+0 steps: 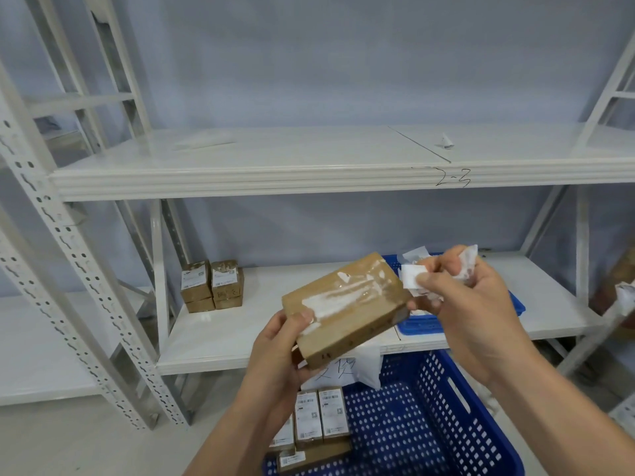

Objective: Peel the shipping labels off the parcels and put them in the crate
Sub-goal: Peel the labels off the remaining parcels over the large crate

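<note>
My left hand [285, 341] grips the near end of a brown cardboard parcel [347, 307], held tilted above the lower shelf. White label residue streaks its top face. My right hand [460, 290] pinches a crumpled white peeled label [412, 276] just past the parcel's far end, with more crumpled paper bunched in its fingers. Below, a blue perforated crate [429, 424] holds several labelled parcels [319, 417]. A shallow blue tray [422, 324] on the shelf lies behind my right hand.
Several labelled brown parcels [211, 285] are stacked at the left of the lower white shelf [220, 334]. The upper shelf [275, 159] carries a scrap of paper [445, 142]. White perforated rack posts [68, 262] stand at left.
</note>
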